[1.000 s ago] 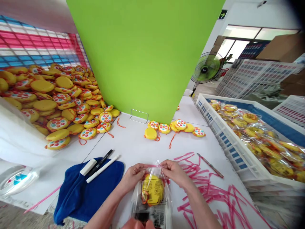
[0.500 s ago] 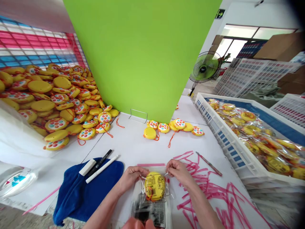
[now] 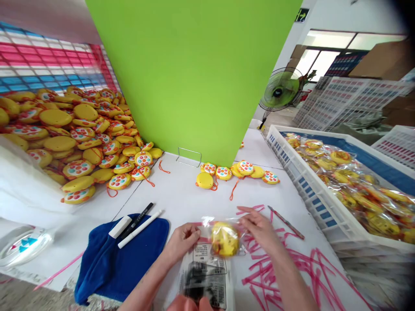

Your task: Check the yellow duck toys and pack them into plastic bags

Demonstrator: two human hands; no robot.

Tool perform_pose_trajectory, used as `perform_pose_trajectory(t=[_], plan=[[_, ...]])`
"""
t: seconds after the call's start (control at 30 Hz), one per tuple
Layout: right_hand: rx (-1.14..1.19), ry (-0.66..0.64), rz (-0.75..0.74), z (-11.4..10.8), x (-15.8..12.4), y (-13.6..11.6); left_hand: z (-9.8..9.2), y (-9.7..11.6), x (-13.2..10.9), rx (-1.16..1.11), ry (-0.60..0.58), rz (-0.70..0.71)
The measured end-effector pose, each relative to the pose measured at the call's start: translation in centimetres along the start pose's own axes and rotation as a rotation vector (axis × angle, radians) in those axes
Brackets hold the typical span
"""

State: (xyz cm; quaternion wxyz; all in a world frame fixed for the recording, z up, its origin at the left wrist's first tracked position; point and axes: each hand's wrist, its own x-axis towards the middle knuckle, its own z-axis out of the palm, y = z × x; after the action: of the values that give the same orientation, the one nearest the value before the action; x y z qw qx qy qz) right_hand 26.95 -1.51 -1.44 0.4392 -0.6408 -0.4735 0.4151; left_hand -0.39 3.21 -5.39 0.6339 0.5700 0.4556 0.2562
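A yellow chick-shaped toy (image 3: 225, 240) lies inside a clear plastic bag (image 3: 209, 222), blurred by motion. My right hand (image 3: 259, 229) pinches the bag's right edge between thumb and fingers, forefinger stretched out. My left hand (image 3: 184, 240) is closed, thumb against curled fingers, left of the bag; whatever sits in the pinch is hidden. Below both hands is a stack of clear bags with black print (image 3: 207, 272). A pink strip (image 3: 197, 224) runs along its top edge. Blurred fingertips (image 3: 191, 303) show at the bottom edge; whose they are I cannot tell.
Loose yellow toys (image 3: 81, 134) are heaped at left; several more (image 3: 223, 172) lie by the green panel (image 3: 194, 77). A blue cloth (image 3: 106, 259) carries pens. A craft knife (image 3: 285, 222) lies near pink scribbles. At right, a white crate (image 3: 292, 172) holds bagged toys.
The bagged toy has moved right and slightly up, off the printed stack. My right hand has shifted right with it. My left hand has come away from the bag's left edge.
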Motion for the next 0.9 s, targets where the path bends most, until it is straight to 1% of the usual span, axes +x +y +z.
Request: perform_pose_trajectory(t=[0.03,0.07,0.1,0.13,0.17,0.2,0.23,0.27,0.3,0.37,0.43,0.5,0.6,0.67,0.73,0.8,0.9], plan=[[-0.043,0.140,-0.050,-1.7,0.0,-0.4,0.3,0.1,-0.1,0.082,0.023,0.034],[-0.091,0.348,-0.106,-3.4,0.0,-0.8,0.6,0.3,-0.1,0.192,0.048,0.081],[-0.115,0.614,-0.183,-4.9,0.0,-1.3,0.9,0.4,-0.2,0.325,0.072,0.134],[-0.104,0.851,-0.289,-6.2,0.1,-1.7,1.3,0.5,-0.3,0.467,0.093,0.183],[-0.088,1.036,-0.395,-7.1,0.3,-2.1,1.7,0.6,-0.3,0.606,0.108,0.222],[-0.078,1.137,-0.489,-7.5,0.6,-2.4,2.1,0.7,-0.3,0.729,0.117,0.244],[-0.089,1.145,-0.548,-7.5,1.0,-2.7,2.6,0.6,-0.3,0.848,0.120,0.253],[-0.129,1.075,-0.563,-6.9,1.5,-2.8,3.0,0.6,-0.2,0.959,0.120,0.252],[-0.188,0.962,-0.548,-5.9,2.2,-2.7,3.4,0.5,-0.1,1.059,0.118,0.245],[-0.334,0.686,-0.494,-3.1,3.9,-2.3,4.1,0.2,0.0,1.197,0.127,0.237],[-0.489,0.449,-0.528,0.3,6.2,-1.7,4.5,-0.1,0.0,1.259,0.160,0.267],[-0.560,0.300,-0.535,3.4,8.9,-1.3,4.5,-0.6,-0.1,1.275,0.200,0.334],[-0.622,0.142,-0.516,7.3,12.8,-1.4,4.4,-1.6,-0.2,1.262,0.236,0.424],[-0.659,0.073,-0.484,9.2,14.9,-1.7,4.4,-2.2,-0.2,1.252,0.237,0.455],[-0.692,0.009,-0.448,10.7,16.1,-1.7,4.4,-2.6,-0.1,1.239,0.226,0.466],[-0.721,-0.060,-0.428,11.7,16.4,-1.5,4.5,-2.7,0.0,1.211,0.220,0.464],[-0.741,-0.135,-0.440,12.2,14.8,-0.8,4.5,-2.5,0.0,1.167,0.230,0.445]])
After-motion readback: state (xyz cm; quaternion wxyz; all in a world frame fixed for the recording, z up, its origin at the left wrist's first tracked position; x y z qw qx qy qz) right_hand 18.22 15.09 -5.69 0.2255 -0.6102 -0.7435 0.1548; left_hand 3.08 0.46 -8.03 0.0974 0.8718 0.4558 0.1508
